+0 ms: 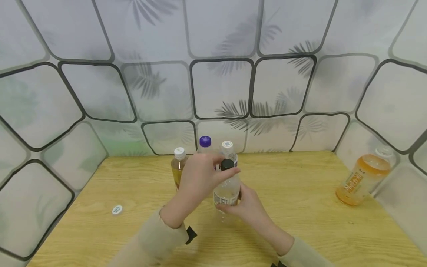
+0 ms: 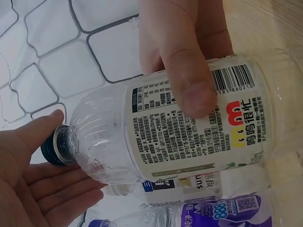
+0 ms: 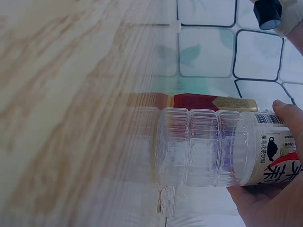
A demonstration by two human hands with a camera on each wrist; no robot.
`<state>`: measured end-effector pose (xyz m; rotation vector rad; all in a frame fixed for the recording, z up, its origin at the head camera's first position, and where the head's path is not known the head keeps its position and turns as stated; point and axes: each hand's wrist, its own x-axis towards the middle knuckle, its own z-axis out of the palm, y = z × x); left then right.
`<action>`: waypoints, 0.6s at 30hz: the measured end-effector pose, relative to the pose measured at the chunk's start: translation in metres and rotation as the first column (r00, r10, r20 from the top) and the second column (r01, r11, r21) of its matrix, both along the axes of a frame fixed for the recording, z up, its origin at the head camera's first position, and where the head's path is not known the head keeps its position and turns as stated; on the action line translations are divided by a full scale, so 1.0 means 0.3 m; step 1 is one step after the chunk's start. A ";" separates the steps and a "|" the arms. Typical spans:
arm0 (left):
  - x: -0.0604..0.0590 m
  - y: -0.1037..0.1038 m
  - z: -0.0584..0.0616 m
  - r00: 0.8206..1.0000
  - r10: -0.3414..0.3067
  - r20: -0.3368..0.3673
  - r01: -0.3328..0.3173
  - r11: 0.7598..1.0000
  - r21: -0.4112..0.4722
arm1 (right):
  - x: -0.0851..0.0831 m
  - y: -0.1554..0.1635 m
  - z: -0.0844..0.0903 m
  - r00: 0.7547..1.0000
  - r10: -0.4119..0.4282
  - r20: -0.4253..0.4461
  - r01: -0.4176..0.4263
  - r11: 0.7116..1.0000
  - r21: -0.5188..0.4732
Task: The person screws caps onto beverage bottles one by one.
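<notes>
A clear plastic bottle [image 1: 227,187] with a white printed label is held just above the wooden table [image 1: 300,207]. My right hand [image 1: 238,203] grips its body from below and behind; its thumb [image 2: 189,80] lies across the label. My left hand [image 1: 224,167] comes from the left, and its thumb and fingers pinch the bottle's black cap [image 1: 228,164]. The left wrist view has the cap [image 2: 49,151] against my left fingers [image 2: 33,165]. The ribbed lower half of the bottle [image 3: 203,146] fills the right wrist view, with my right hand [image 3: 279,189] round the label.
Three bottles stand behind my hands: an amber one [image 1: 178,165], a purple-capped one [image 1: 205,142] and a white-capped one [image 1: 228,147]. An orange drink bottle [image 1: 361,181] leans at the right wall. A loose white cap [image 1: 117,210] lies at the left.
</notes>
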<state>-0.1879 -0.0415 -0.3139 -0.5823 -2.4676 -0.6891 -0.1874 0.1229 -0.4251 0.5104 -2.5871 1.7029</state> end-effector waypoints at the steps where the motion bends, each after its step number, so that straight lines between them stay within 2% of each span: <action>1: -0.005 -0.004 0.000 1.000 -0.028 0.006 0.028 1.000 0.003 | 0.001 -0.002 0.000 1.000 -0.003 0.001 0.003 1.000 -0.002; 4: -0.022 -0.021 0.003 0.987 -0.132 0.089 0.127 0.990 0.058 | 0.005 -0.005 0.002 1.000 -0.010 0.003 0.010 1.000 0.000; 6: -0.035 -0.034 0.005 0.958 -0.218 0.184 0.195 0.971 0.136 | 0.006 -0.004 0.001 1.000 -0.007 0.002 0.007 1.000 0.002; 8: -0.054 -0.049 0.003 0.912 -0.315 0.265 0.260 0.940 0.222 | 0.006 -0.004 0.000 1.000 -0.003 0.003 0.003 1.000 0.005; 9: -0.062 -0.057 0.002 0.881 -0.368 0.298 0.295 0.919 0.263 | 0.007 -0.003 -0.001 1.000 0.002 0.001 -0.002 1.000 0.007; 11: -0.079 -0.072 -0.001 0.809 -0.467 0.358 0.352 0.872 0.341 | 0.008 0.000 -0.004 1.000 0.017 -0.005 -0.017 1.000 0.011; 13: -0.094 -0.083 -0.004 0.742 -0.543 0.393 0.395 0.828 0.397 | 0.010 0.003 -0.007 0.999 0.034 -0.010 -0.034 0.999 0.012; 15: -0.099 -0.091 -0.003 0.686 -0.594 0.421 0.418 0.795 0.440 | 0.013 0.004 -0.009 0.999 0.046 -0.016 -0.046 0.999 0.014; 16: -0.102 -0.095 -0.005 0.667 -0.610 0.427 0.426 0.783 0.454 | 0.014 0.004 -0.009 0.999 0.048 -0.015 -0.048 0.999 0.013; 18: -0.102 -0.099 -0.007 0.656 -0.623 0.426 0.438 0.774 0.456 | 0.017 0.002 -0.011 0.999 0.046 -0.013 -0.045 0.999 0.013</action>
